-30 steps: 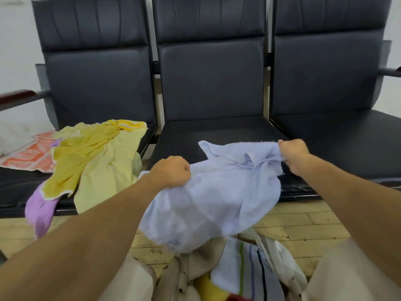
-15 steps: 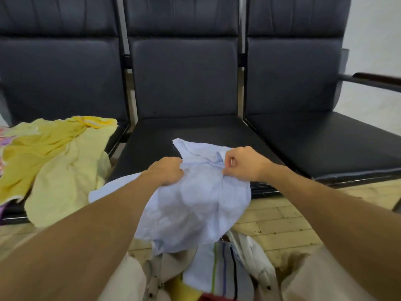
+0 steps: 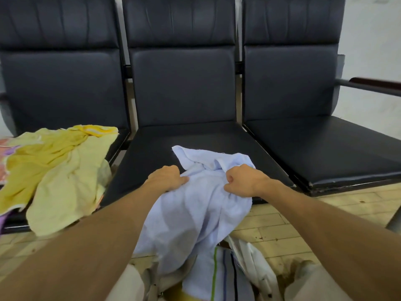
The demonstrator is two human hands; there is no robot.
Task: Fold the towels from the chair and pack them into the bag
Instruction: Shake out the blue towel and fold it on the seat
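A pale blue towel (image 3: pixel 195 209) hangs crumpled over the front edge of the middle black chair seat (image 3: pixel 152 153). My left hand (image 3: pixel 167 178) grips its upper left part. My right hand (image 3: pixel 243 181) grips its upper right part with curled fingers. The two hands are close together. The towel's lower end drapes down over the open beige bag (image 3: pixel 256 270) between my knees. Inside the bag lies a folded white towel with green and blue stripes (image 3: pixel 219 276). A heap of yellow towels (image 3: pixel 58 170) lies on the left chair seat.
Three black padded chairs stand in a row; the right seat (image 3: pixel 325 153) is bare and has a brown armrest (image 3: pixel 377 83). A purple cloth (image 3: pixel 3 220) and an orange patterned one (image 3: pixel 3 142) show at the far left. Tiled floor (image 3: pixel 303 224) lies below.
My hands have come closer together, bunching the blue towel, and have lowered it onto the middle seat's front edge. The view has shifted right, so the yellow heap sits further left.
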